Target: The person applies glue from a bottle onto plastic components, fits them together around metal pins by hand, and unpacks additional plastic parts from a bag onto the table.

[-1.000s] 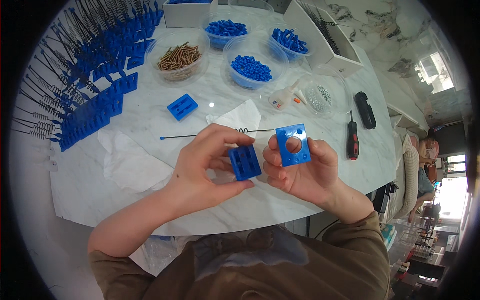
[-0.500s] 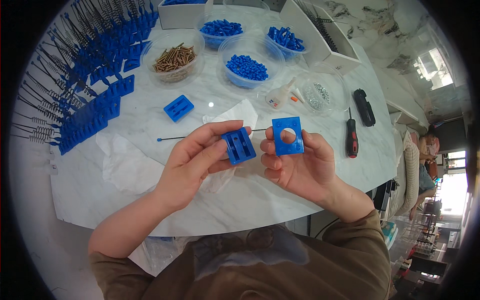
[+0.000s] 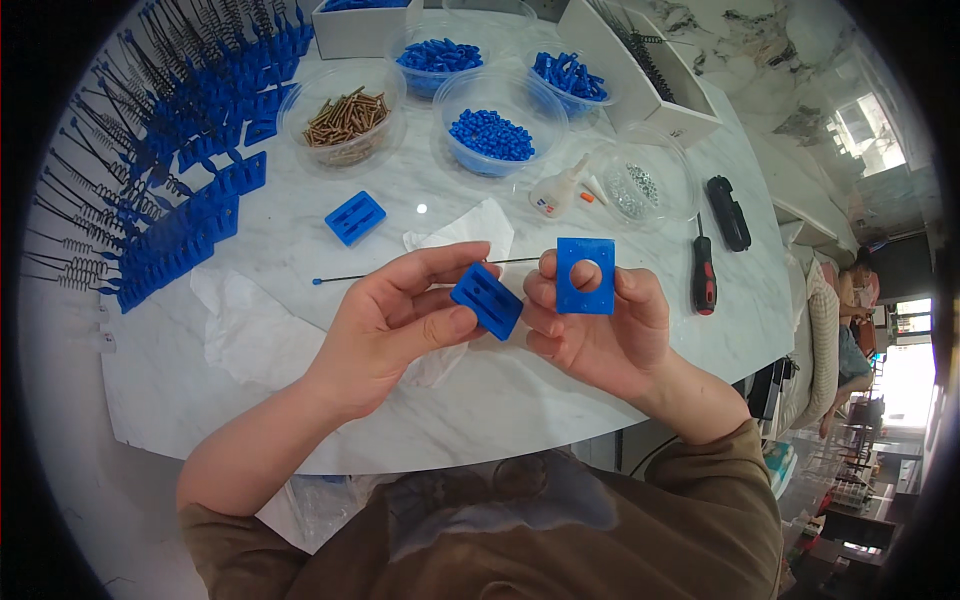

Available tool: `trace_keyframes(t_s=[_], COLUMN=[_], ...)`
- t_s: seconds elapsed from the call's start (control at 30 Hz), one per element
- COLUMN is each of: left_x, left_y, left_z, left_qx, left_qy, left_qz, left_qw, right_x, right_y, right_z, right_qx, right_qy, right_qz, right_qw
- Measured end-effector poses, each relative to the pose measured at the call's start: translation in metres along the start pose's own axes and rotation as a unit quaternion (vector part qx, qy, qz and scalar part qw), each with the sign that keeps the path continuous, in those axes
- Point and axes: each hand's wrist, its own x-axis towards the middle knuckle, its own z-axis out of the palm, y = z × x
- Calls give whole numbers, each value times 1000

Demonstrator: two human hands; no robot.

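Between the thumb and fingers of my left hand (image 3: 405, 325) is a blue slotted plastic block (image 3: 487, 300), tilted, its long slots facing up. My right hand (image 3: 620, 330) grips a blue square plate with a round hole (image 3: 585, 300) by its side edges, and a fingertip shows at the hole. The two pieces are close together but apart, both held above the table. Behind my hands lies a thin dark rod with a blue tip (image 3: 345, 279), its middle hidden by my left hand. Another blue slotted block (image 3: 355, 217) rests on the table beyond.
Clear bowls hold brass-coloured screws (image 3: 347, 120), small blue beads (image 3: 492, 134), blue plugs (image 3: 570, 77) and silvery bits (image 3: 632, 190). A glue bottle (image 3: 556, 192) stands near them. At right are a screwdriver (image 3: 704, 275) and a black tool (image 3: 728, 214). Blue spring assemblies (image 3: 190, 250) crowd the left. White tissue (image 3: 250, 330) lies nearby.
My left hand has turned the slotted block to a steeper slant, its thumb shifting along the edge. The holed plate in my right hand has moved slightly right and straightened.
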Motion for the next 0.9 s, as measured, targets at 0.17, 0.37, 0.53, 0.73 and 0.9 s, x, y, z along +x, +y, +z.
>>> trace_keyframes(t_s=[0.17,0.37,0.53,0.73,0.9], left_x=[0,0,-2,-4,-4], left_y=[0,0,5,-1,-5], left_z=[0,1,2,3,2], left_qx=[1,-8,33,27,6], left_qy=[-7,2,4,10,-15], left_qz=[10,12,1,-8,14], left_qw=[1000,1000,999,1000,1000], right_x=[1,-1,-1,2,4], right_y=[-1,-1,-2,-3,-2], right_z=[1,3,3,4,8], right_qx=[-15,-25,-89,-168,-169], right_qy=[20,24,52,52,49], right_qz=[-2,-5,-42,-75,-82], right_qw=[1000,999,994,982,981])
